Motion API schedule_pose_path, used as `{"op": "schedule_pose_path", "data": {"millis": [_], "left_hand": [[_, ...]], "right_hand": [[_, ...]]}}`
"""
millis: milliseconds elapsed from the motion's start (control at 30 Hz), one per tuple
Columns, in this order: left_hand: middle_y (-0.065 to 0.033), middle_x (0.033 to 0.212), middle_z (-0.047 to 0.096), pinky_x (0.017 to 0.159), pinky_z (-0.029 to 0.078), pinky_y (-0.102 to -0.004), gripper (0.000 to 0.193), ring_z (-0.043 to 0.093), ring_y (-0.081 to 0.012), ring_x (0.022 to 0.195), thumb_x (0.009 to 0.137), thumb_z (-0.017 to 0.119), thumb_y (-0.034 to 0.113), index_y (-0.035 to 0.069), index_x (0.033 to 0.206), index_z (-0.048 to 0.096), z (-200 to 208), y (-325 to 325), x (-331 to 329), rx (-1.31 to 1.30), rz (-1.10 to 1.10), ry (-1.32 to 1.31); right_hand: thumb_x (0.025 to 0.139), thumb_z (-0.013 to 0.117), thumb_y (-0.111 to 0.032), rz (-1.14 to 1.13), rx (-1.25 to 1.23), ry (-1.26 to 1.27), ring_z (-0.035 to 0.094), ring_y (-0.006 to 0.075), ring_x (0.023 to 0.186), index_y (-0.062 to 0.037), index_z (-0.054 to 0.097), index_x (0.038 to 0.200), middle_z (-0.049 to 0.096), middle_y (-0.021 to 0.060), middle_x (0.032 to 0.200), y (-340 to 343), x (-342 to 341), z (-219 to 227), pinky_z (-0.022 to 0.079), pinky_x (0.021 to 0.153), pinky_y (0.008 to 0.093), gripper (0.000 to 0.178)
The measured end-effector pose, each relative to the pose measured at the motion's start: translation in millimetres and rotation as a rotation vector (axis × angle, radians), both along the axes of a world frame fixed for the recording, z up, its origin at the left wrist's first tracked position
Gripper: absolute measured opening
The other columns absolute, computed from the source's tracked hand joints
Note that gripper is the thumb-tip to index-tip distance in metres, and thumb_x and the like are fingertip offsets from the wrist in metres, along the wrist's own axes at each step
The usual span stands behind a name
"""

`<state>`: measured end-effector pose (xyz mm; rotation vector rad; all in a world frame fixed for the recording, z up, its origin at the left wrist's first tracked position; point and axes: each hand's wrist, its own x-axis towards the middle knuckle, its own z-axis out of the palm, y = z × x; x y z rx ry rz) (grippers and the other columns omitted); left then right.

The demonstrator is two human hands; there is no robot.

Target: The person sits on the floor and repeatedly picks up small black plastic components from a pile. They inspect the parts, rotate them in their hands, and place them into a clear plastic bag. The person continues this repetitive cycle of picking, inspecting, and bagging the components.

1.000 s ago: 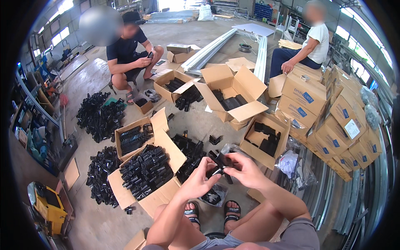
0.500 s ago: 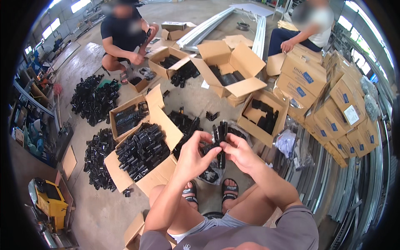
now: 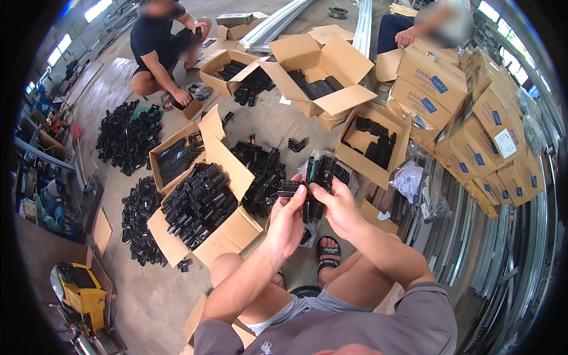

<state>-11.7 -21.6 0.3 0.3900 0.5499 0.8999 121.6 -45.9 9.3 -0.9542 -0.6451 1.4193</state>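
Observation:
In front of my knees, both hands hold black corner brackets (image 3: 320, 171). My left hand (image 3: 286, 228) is closed, its thumb pressing a short ribbed piece that points left. My right hand (image 3: 340, 210) pinches the upright pieces, fingers wrapped behind them. How many pieces are held, and how they join, I cannot tell. Just beyond lies a single L-shaped black bracket (image 3: 297, 144) on the floor. Left of my hands is a loose heap of black brackets (image 3: 257, 171). Closer to my left knee, an open carton (image 3: 225, 241) is piled with similar black pieces.
More black heaps (image 3: 127, 136) lie at the left. Open cartons (image 3: 322, 65) stand ahead, another (image 3: 378, 171) at right. Stacked closed boxes (image 3: 435, 89) and long metal profiles (image 3: 473, 260) line the right. A co-worker (image 3: 157, 47) squats far left; another person (image 3: 432, 26) sits far right.
The held brackets have turned: one piece now points left from my left fingers, and the upright pieces spread wider. The far-left co-worker's arm now reaches down to a small box.

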Motion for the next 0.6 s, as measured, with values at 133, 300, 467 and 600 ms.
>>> {"op": "schedule_pose_path", "data": {"millis": [133, 300, 467, 600], "left_hand": [[-0.0035, 0.117, 0.064, 0.093, 0.049, -0.0298, 0.049, 0.06, -0.0114, 0.107, 0.095, 0.068, 0.019, 0.006, 0.139, 0.051, 0.5, -0.8, 7.6, 0.09, 0.013, 0.127], [-0.0035, 0.109, 0.067, 0.086, 0.051, -0.0273, 0.043, 0.062, -0.01, 0.099, 0.094, 0.069, 0.017, 0.005, 0.133, 0.055, -3.3, 2.4, 9.3, -0.021, 0.064, 0.183], [-0.008, 0.105, 0.07, 0.081, 0.052, -0.0286, 0.036, 0.064, -0.012, 0.093, 0.094, 0.067, 0.011, 0.003, 0.128, 0.059, -0.2, 6.6, 0.8, 0.03, 0.105, 0.166], [-0.007, 0.103, 0.071, 0.079, 0.053, -0.028, 0.033, 0.065, -0.0104, 0.089, 0.093, 0.067, 0.01, 0.002, 0.125, 0.06, 10.2, 8.6, 1.1, 0.052, 0.113, 0.247]], "right_hand": [[0.102, 0.052, -0.012, -0.021, 0.028, -0.095, 0.061, 0.0144, 0.108, -0.0022, 0.058, 0.119, 0.065, 0.0076, 0.117, -2.3, -1.2, 2.7, 0.049, 0.095, 0.0307, 0.021], [0.107, 0.043, -0.026, -0.05, 0.005, 0.073, 0.06, 0.0123, 0.105, -0.0024, 0.058, 0.12, 0.064, 0.0056, 0.112, -4.8, -9.2, -2.3, 0.049, 0.091, 0.0283, 0.03], [0.106, 0.048, -0.025, -0.021, -0.061, 0.052, 0.06, 0.0112, 0.101, -0.0017, 0.055, 0.123, 0.062, 0.0042, 0.106, -6.9, -5.9, 3.2, 0.05, 0.084, 0.026, 0.03], [0.1, 0.059, -0.019, -0.046, -0.04, -0.081, 0.061, 0.0119, 0.1, 0.0006, 0.057, 0.124, 0.065, 0.0057, 0.103, -4.9, 4.5, 6.8, 0.051, 0.082, 0.0265, 0.031]]}}
